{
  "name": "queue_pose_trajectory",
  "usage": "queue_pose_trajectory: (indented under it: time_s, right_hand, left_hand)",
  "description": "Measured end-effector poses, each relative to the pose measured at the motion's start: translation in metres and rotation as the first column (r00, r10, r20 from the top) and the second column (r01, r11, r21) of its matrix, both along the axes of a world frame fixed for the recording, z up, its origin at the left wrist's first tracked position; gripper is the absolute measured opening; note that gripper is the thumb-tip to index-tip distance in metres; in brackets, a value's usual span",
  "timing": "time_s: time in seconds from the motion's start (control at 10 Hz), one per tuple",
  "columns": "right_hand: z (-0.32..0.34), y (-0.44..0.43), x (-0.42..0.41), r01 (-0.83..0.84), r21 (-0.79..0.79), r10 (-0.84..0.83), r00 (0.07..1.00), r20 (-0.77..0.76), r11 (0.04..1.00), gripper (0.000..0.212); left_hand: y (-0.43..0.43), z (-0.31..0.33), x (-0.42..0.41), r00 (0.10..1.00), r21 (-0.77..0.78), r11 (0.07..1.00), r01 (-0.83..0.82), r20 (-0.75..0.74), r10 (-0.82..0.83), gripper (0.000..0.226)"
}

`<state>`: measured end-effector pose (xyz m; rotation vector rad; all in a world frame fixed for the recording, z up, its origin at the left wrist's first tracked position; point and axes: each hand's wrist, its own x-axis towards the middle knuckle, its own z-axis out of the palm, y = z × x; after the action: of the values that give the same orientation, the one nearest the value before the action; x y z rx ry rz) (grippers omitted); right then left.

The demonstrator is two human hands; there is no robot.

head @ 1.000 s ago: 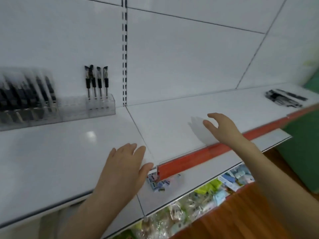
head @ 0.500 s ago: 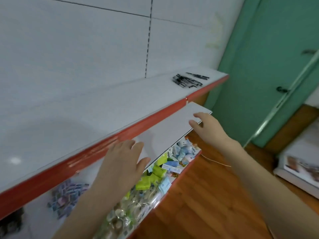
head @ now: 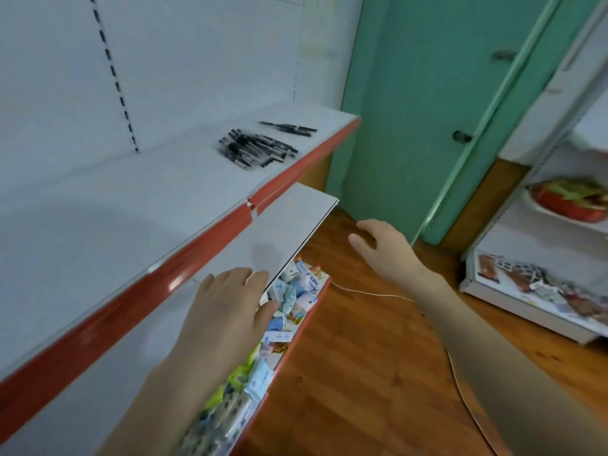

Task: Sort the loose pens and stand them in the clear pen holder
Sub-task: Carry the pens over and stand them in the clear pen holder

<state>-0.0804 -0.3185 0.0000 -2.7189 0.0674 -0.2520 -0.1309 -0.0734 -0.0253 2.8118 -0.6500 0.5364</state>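
Observation:
A heap of loose black pens (head: pixel 256 149) lies on the white upper shelf (head: pixel 98 205) near its right end. A few more black pens (head: pixel 289 128) lie apart just behind the heap. My left hand (head: pixel 227 311) hovers with relaxed fingers over the lower shelf's front edge and holds nothing. My right hand (head: pixel 378 248) hangs in the air over the wooden floor, fingers loosely bent, empty. Both hands are well short of the pens. The clear pen holder is out of view.
The upper shelf has a red front strip (head: pixel 184 258). A lower white shelf (head: pixel 283 222) juts out beneath it, above a bin of small packets (head: pixel 289 301). A green door (head: pixel 427 103) stands to the right, with another shelf unit (head: pixel 543 274) at far right.
The view has swung right along the shelf; the pen holder has left the frame and the loose pens are nearer. Both hands stay empty and have moved right with the view.

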Motion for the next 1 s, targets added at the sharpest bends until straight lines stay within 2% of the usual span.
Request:
queue_pose_trajectory:
  time_s: [0.2,0.3,0.5,0.6,0.8,0.9,1.0]
  right_hand:
    - [0.003,-0.054,0.073,0.054,0.017,-0.053,0.998,-0.045,0.998,0.045]
    - [0.004,-0.076,0.102,0.057,0.02,-0.056,0.997,-0.048,0.998,0.045]
    - [0.005,-0.11,0.18,-0.043,0.021,0.043,0.999,-0.024,0.999,0.043]
    - [0.007,-0.122,0.23,-0.151,0.009,0.151,0.988,-0.013,0.988,0.043]
    - [0.022,-0.128,0.324,-0.431,0.004,0.431,0.902,0.014,0.902,0.039]
    - [0.026,-0.112,0.363,-0.524,0.015,0.524,0.852,0.001,0.852,0.043]
    - [0.027,-0.09,0.386,-0.602,0.06,0.603,0.797,-0.015,0.797,0.044]
  left_hand:
    - [-0.051,0.003,0.085,0.997,0.025,0.999,0.038,-0.071,-0.037,0.034]
    - [-0.076,0.01,0.116,0.993,0.014,0.999,0.052,-0.111,-0.051,0.027]
    - [-0.116,0.011,0.173,0.988,0.021,0.999,0.039,-0.153,-0.036,0.045]
    - [-0.13,0.01,0.202,0.992,0.034,0.997,-0.064,-0.107,0.068,0.05]
    - [-0.157,0.024,0.239,0.951,-0.066,0.951,-0.303,-0.076,0.298,0.048]
    - [-0.157,0.03,0.253,0.89,-0.167,0.874,-0.455,-0.055,0.453,0.032]
    - [-0.144,0.037,0.269,0.798,-0.205,0.773,-0.601,-0.1,0.594,0.035]
